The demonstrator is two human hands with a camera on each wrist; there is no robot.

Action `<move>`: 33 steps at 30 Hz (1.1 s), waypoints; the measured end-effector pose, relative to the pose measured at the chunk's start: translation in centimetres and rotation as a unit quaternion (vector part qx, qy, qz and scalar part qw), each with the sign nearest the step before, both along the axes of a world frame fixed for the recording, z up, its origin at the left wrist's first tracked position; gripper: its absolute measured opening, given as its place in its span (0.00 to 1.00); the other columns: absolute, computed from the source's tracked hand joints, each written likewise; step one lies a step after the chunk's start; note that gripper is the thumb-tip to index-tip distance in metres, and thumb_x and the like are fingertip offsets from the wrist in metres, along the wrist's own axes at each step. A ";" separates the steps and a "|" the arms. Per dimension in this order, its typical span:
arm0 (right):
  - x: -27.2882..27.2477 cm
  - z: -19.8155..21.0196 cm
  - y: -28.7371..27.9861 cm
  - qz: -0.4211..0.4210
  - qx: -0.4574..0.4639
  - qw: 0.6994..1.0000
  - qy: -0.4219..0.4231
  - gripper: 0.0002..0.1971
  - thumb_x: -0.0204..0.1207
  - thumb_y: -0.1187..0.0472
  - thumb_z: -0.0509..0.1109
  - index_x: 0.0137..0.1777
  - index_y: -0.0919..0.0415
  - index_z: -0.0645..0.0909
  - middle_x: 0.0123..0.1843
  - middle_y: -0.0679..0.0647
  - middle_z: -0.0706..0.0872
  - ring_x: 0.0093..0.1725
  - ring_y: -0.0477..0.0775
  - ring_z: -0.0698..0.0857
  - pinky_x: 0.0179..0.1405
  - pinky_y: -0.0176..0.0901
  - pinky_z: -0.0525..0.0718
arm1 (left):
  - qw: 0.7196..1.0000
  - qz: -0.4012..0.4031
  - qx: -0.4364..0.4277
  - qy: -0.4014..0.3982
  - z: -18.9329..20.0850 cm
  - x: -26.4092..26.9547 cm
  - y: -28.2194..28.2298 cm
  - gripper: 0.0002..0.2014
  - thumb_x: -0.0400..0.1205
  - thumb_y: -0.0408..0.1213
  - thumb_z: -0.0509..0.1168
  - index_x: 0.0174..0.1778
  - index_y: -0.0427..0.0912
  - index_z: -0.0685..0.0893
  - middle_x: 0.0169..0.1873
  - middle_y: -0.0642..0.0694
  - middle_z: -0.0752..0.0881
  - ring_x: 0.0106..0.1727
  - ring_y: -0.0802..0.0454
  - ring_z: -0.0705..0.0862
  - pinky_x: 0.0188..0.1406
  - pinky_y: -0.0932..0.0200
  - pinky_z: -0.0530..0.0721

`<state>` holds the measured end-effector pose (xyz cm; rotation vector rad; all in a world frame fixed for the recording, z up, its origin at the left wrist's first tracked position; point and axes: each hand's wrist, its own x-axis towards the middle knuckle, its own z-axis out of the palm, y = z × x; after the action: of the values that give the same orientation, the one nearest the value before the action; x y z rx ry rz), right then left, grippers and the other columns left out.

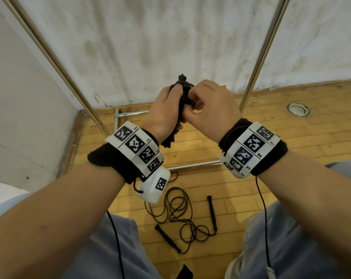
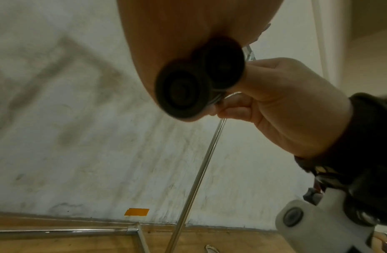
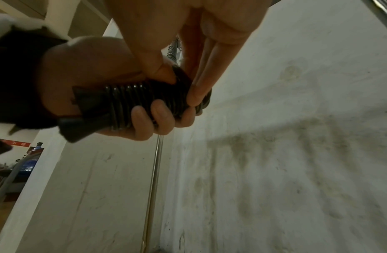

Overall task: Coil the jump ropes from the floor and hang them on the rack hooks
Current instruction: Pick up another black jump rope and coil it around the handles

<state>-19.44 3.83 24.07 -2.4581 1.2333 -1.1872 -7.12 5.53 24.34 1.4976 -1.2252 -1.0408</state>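
Your hands cover most of the black coiled jump rope bundle (image 1: 182, 91), so its wrap is hard to read. Your left hand (image 1: 164, 109) grips both handles, fingers curled tight; your right hand (image 1: 208, 109) pinches the cord beside it. A second dark jump rope (image 1: 182, 216) lies loose on the wooden floor (image 1: 271, 137), between the rack's metal poles (image 1: 259, 57).

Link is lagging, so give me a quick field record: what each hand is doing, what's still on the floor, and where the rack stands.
left hand: grips wound rope bundle, both handles together
right hand: pinches the rope at the bundle's top
floor rope: loose, uncoiled, on the wooden floor
rack: metal poles, ahead by the wall
hooks: not in view
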 end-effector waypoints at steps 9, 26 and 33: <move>0.2 0.2 -0.5 0.028 0.177 0.977 -0.118 0.02 0.69 0.63 0.71 0.38 0.58 0.86 0.41 0.47 0.81 0.38 0.42 0.83 0.41 0.26 0.80 | 0.998 0.012 -0.068 -0.010 -0.2 0.6 0.3 0.09 0.88 0.44 0.52 0.59 0.45 0.69 0.40 0.50 0.83 0.28 0.63 0.82 0.28 0.62 0.82; -0.2 -0.3 -1.7 -0.020 0.411 0.837 -0.361 0.11 0.75 0.64 0.61 0.35 0.69 0.78 0.29 0.57 0.82 0.31 0.57 0.88 0.44 0.56 0.89 | 0.984 0.059 -0.123 -0.111 0.8 -0.5 0.7 0.13 0.72 0.55 0.65 0.40 0.49 0.82 0.22 0.55 0.80 0.24 0.58 0.77 0.24 0.63 0.73; 0.7 -0.7 -0.9 0.049 0.423 0.843 -0.327 0.10 0.80 0.70 0.61 0.44 0.62 0.84 0.32 0.55 0.87 0.29 0.52 0.86 0.37 0.45 0.88 | 0.987 0.016 -0.084 -0.134 0.2 0.9 0.4 0.08 0.80 0.48 0.65 0.51 0.51 0.77 0.43 0.48 0.85 0.41 0.49 0.85 0.43 0.49 0.84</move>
<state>-18.76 2.89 23.33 -1.2962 1.0592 -0.9979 -6.23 5.89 24.56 1.5534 -1.4329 -0.7098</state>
